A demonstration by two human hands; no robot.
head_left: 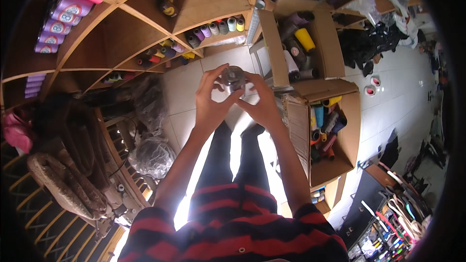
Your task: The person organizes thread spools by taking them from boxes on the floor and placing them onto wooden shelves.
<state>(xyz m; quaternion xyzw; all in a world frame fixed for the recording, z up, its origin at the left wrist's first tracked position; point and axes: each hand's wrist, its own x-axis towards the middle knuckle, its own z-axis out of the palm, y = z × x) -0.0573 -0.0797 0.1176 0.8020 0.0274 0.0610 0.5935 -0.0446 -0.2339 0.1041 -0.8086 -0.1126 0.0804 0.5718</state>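
Note:
Out in front of me, both my hands close round a small grey thread spool [234,78], seen mostly from its top end. My left hand [211,98] grips its left side, with the fingers curled up around it. On the opposite side, my right hand [262,101] holds it with the thumb and fingers. The two thumbs meet near its lower edge. Its far side is partly hidden, and fine detail on it is too small to make out.
Wooden shelves [145,19] with rows of thread spools [213,29] curve across the front and left. Open cardboard boxes of spools [347,150] stand on my right. A sewing machine [114,196] and crumpled clear plastic [153,155] are at my left; slippers [371,87] lie on the tiled floor.

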